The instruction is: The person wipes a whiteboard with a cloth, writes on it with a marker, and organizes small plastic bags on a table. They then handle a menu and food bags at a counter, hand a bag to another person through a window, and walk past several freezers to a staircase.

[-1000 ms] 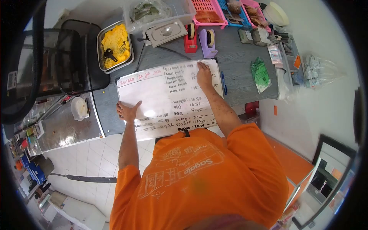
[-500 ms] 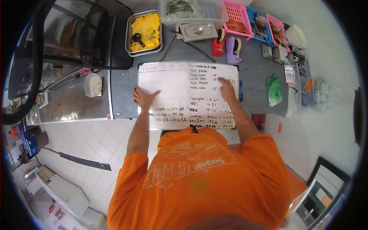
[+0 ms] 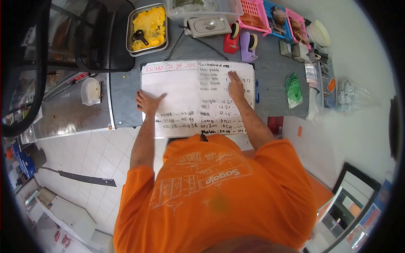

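A whiteboard (image 3: 177,90) with red and black handwriting lies on the grey counter (image 3: 276,101). My left hand (image 3: 148,102) rests on its left edge, thumb spread away from the fingers, holding nothing visible. On the upper right of the board, my right hand (image 3: 236,84) touches the writing below the "Scrambled egg" line. Its fingers point up the board and cover some of the figures; whether they grip anything is too small to tell. A blue pen (image 3: 257,90) lies just beyond the board's right edge.
A steel tray of yellow egg (image 3: 148,27) with a black scoop stands behind the board, beside a steel lid (image 3: 209,26). Red (image 3: 231,40) and purple (image 3: 249,48) tape dispensers, coloured baskets (image 3: 276,21) and a green packet (image 3: 293,90) are at the right. A plastic bowl (image 3: 90,91) sits left.
The view has shifted, moving the scene left and up. My right hand has moved slightly up and left on the board. My left hand stays at the left edge.
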Demonstrator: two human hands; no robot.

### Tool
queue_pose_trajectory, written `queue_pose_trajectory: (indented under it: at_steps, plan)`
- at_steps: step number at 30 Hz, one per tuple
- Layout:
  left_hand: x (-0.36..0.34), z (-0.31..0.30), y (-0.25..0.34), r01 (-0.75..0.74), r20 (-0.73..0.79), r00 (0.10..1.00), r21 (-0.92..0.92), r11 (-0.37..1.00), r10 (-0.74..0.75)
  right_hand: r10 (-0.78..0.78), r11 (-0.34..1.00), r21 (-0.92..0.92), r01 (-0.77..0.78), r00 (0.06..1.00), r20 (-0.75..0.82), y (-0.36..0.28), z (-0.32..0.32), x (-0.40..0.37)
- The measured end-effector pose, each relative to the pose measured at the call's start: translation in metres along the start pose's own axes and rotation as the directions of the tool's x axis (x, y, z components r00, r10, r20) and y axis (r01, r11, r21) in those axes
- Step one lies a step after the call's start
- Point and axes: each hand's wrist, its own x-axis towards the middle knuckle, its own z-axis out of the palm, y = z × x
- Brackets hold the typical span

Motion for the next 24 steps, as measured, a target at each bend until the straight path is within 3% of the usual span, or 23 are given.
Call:
queue_pose_trajectory:
  at_steps: [3,17,22,24]
  plan:
    - [0.003,-0.002,0.002,0.021,0.025,0.999,0.009,1.0,-0.022,-0.058,0.997,0.058,0.052,0.992,0.11,-0.005,-0.012,0.0]
    - [-0.001,-0.006,0.002,0.0,0.038,0.999,0.019,1.0,-0.001,-0.094,0.995,0.064,0.081,0.969,0.227,-0.018,-0.038,-0.06]
    - [0.002,-0.009,0.003,0.005,0.06,0.998,0.037,0.999,-0.007,-0.147,0.987,-0.028,0.16,0.956,0.255,0.009,-0.044,-0.054]
    - [0.002,-0.008,0.004,0.021,0.084,0.996,0.055,0.998,-0.026,-0.102,0.994,-0.025,0.11,0.974,0.202,0.038,-0.04,-0.034]
